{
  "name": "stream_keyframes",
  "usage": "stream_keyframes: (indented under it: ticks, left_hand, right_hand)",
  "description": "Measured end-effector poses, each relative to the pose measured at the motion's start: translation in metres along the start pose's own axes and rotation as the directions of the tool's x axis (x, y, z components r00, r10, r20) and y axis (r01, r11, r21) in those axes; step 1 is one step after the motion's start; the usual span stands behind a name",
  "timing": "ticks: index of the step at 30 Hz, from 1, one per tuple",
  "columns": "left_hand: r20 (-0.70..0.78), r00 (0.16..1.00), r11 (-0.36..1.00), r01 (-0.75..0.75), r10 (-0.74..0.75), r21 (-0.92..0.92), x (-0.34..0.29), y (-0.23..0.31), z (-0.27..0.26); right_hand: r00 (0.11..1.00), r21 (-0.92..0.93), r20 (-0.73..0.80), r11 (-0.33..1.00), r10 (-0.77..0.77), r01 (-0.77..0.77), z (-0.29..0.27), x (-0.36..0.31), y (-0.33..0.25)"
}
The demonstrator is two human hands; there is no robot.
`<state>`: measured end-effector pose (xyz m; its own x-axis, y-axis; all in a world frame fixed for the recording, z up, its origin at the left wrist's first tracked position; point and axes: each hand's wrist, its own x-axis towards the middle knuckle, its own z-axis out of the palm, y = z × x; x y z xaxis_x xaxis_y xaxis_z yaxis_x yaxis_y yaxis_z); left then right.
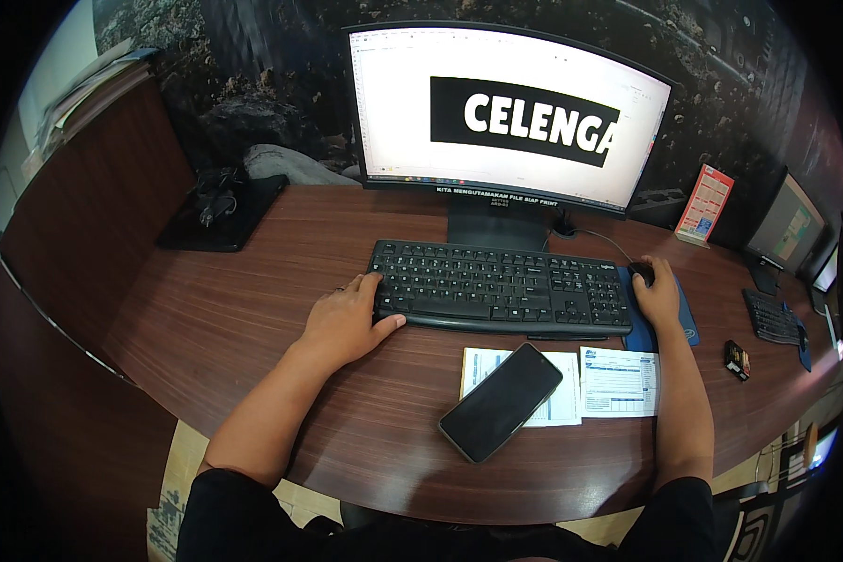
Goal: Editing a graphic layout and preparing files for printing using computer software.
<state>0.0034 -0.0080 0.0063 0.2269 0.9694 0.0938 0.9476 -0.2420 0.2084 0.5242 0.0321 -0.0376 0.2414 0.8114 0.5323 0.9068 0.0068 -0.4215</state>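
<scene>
Two hands (342, 323) touch one keyboard (496, 287), one mouse (643, 273).

A dark mural (253, 117) is covering the wall behind the desk, its printed rocks and a pale, smooth boulder (290, 164) spreading along the lower left. At the far upper left, a plain, light wall (70, 51) is showing. A brown wood-grain partition (112, 178) is rising along the desk's left side, with a thin, pale trim strip (42, 318) running down it. The reddish-brown desk (225, 300) is stretching across the room, its streaked grain running lengthwise and its front edge curving in this wide view. Yellowish-beige floor (189, 451) is showing below at the left. Soft light is reflecting off the glossy desktop, brightening its front part and its right end.
</scene>
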Motion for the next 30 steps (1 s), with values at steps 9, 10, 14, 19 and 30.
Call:
stream_keyframes:
  ticks: [9,10,14,19,30]
  left_hand:
    - [0.017,1.000,1.000,0.010,-0.010,-0.011,0.0006,-0.0003,-0.0002]
    - [0.017,1.000,1.000,0.010,-0.010,-0.012,0.0004,-0.0002,-0.0003]
    - [0.011,1.000,1.000,0.003,-0.003,-0.002,0.0007,-0.0026,0.0019]
    - [0.026,1.000,1.000,0.006,-0.006,-0.005,0.0009,-0.0006,0.0003]
    - [0.010,1.000,1.000,-0.002,0.003,-0.009,0.0016,-0.0026,0.0028]
  right_hand:
    - [1.000,0.020,-0.013,1.000,-0.017,0.018,0.0009,0.0017,0.0008]
    - [1.000,0.044,-0.030,0.999,-0.008,0.009,0.0012,0.0015,0.0009]
    - [0.999,0.026,-0.012,0.999,-0.034,0.034,0.0017,0.0009,0.0011]
    - [1.000,-0.006,0.029,1.000,-0.005,0.005,0.0017,0.0022,0.0021]
    - [0.999,-0.018,-0.041,0.999,0.034,-0.035,0.0053,0.0029,0.0085]
